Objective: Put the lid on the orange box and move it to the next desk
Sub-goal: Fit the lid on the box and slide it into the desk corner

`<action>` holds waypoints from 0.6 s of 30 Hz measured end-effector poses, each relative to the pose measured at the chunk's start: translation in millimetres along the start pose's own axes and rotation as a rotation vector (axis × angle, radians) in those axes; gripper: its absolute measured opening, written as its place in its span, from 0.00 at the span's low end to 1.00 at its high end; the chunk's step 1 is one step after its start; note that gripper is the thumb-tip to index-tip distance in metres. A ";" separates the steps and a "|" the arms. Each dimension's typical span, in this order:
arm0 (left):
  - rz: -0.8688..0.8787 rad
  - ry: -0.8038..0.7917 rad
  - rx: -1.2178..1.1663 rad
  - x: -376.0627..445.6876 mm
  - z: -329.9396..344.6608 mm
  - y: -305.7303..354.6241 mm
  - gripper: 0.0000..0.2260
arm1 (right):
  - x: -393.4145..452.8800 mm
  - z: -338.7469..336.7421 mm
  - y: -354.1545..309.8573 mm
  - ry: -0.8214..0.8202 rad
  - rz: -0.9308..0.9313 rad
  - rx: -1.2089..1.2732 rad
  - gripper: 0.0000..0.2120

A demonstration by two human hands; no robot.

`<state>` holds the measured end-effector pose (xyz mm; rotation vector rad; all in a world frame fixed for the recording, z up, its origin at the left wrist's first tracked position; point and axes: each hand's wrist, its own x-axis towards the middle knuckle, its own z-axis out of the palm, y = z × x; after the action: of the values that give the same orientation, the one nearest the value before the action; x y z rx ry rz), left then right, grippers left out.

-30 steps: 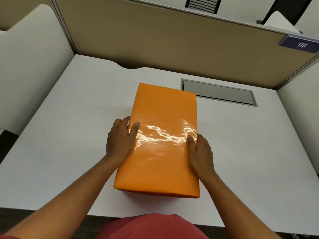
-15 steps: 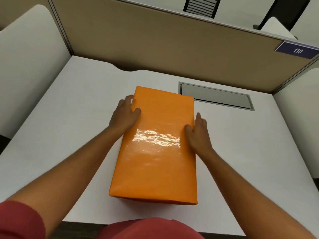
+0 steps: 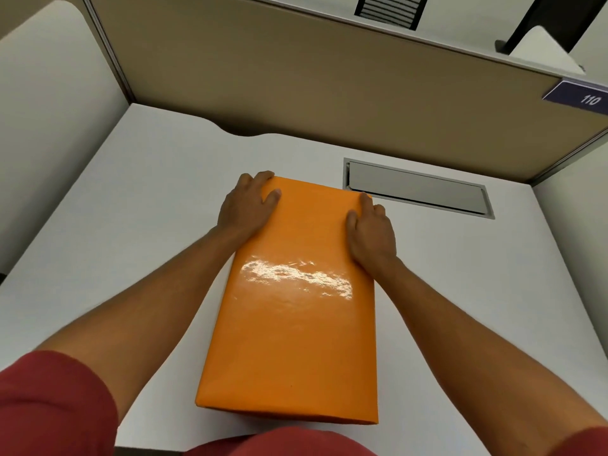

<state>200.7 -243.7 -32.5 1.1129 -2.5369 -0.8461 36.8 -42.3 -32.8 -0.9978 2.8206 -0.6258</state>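
The orange box (image 3: 296,324) lies lengthwise on the white desk (image 3: 131,225), its glossy orange lid covering the whole top. My left hand (image 3: 246,205) rests on the lid's far left corner, fingers curled over the far edge and thumb on top. Along the far right edge sits my right hand (image 3: 371,232), palm against the side and thumb on the lid. Both hands press on the box from opposite sides. The box's lower part is hidden under the lid.
A grey cable hatch (image 3: 418,189) is set into the desk just beyond the box's right corner. Tan partition walls (image 3: 329,93) close the back, white panels close both sides. A label reading 110 (image 3: 589,99) hangs at the upper right.
Both hands have slid along the box's long sides from near the middle to its far corners. The box sits nearer to me in view.
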 end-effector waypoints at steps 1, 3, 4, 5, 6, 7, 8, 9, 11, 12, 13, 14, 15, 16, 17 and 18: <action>-0.005 0.007 -0.009 1.0 0.1 0.4 0.23 | 0.9 0.8 -0.5 0.010 0.000 0.002 0.27; -0.008 0.014 -0.020 5.5 -0.3 1.9 0.22 | 4.5 0.8 -0.9 0.007 0.009 0.030 0.25; -0.010 0.013 -0.028 9.3 -1.0 2.5 0.21 | 7.9 -0.2 -1.0 -0.004 0.018 0.052 0.23; -0.019 0.010 -0.046 13.8 -1.6 2.1 0.20 | 12.2 -2.1 -1.1 -0.014 0.033 0.081 0.23; -0.038 0.007 -0.077 18.6 -2.4 1.6 0.20 | 17.7 -3.5 -1.3 -0.019 0.053 0.125 0.22; -0.069 0.006 -0.125 23.2 -3.3 0.1 0.19 | 23.4 -4.4 -1.3 -0.018 0.078 0.184 0.21; -0.108 0.007 -0.184 27.1 -4.0 -0.8 0.19 | 29.2 -4.3 -0.9 -0.016 0.103 0.247 0.20; -0.146 0.009 -0.241 30.7 -4.6 -2.4 0.19 | 34.7 -4.0 -0.5 -0.012 0.124 0.299 0.20; -0.196 -0.006 -0.314 35.5 -4.8 -5.0 0.20 | 42.9 -0.6 2.4 -0.016 0.151 0.339 0.19; -0.209 -0.020 -0.341 37.0 -4.7 -6.4 0.21 | 45.4 1.4 3.8 -0.021 0.164 0.340 0.19; -0.223 -0.035 -0.377 37.8 -4.5 -7.4 0.21 | 47.3 3.8 5.5 -0.020 0.173 0.339 0.19; -0.240 -0.050 -0.423 38.6 -3.9 -8.1 0.21 | 49.3 6.1 7.0 -0.016 0.181 0.335 0.19; -0.256 -0.061 -0.464 39.1 -3.5 -7.9 0.21 | 51.1 7.8 8.3 -0.013 0.186 0.331 0.20; -0.265 -0.064 -0.483 39.7 -3.0 -6.8 0.21 | 53.2 9.5 9.5 -0.016 0.195 0.327 0.21; -0.270 -0.058 -0.481 39.9 -2.9 -4.9 0.20 | 55.1 9.9 10.4 -0.023 0.203 0.325 0.22; -0.275 -0.045 -0.470 39.9 -2.5 -2.3 0.20 | 57.4 9.5 11.6 -0.040 0.213 0.328 0.23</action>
<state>176.0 -275.3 -32.2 1.2961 -2.0738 -1.4556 -13.0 -73.0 -43.0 -0.6362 2.6212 -0.9854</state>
